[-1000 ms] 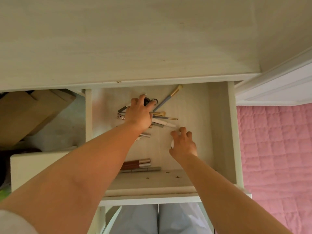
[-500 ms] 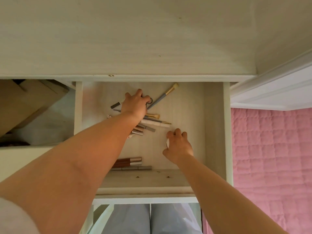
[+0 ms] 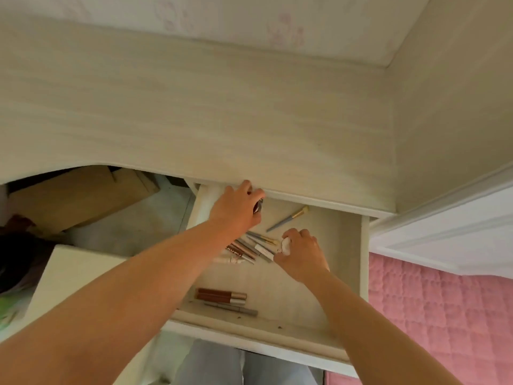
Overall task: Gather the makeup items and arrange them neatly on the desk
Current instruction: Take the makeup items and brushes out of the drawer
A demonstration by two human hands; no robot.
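Inside the open drawer (image 3: 363, 259), slim pens (image 3: 249, 250) lie fanned; left hand (image 3: 236, 208) grips a dark item (image 3: 258, 207), right hand (image 3: 301, 252) pinches something white (image 3: 285, 245).

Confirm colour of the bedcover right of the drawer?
Pink, quilted bedcover; head view, lower right.

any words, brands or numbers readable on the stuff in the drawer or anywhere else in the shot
None can be read.
Tube with a patterned band in the pile: marks too blurred to read.
Two brown tubes at the drawer's near end: no lettering visible.
Small white item in the right hand: nothing legible.
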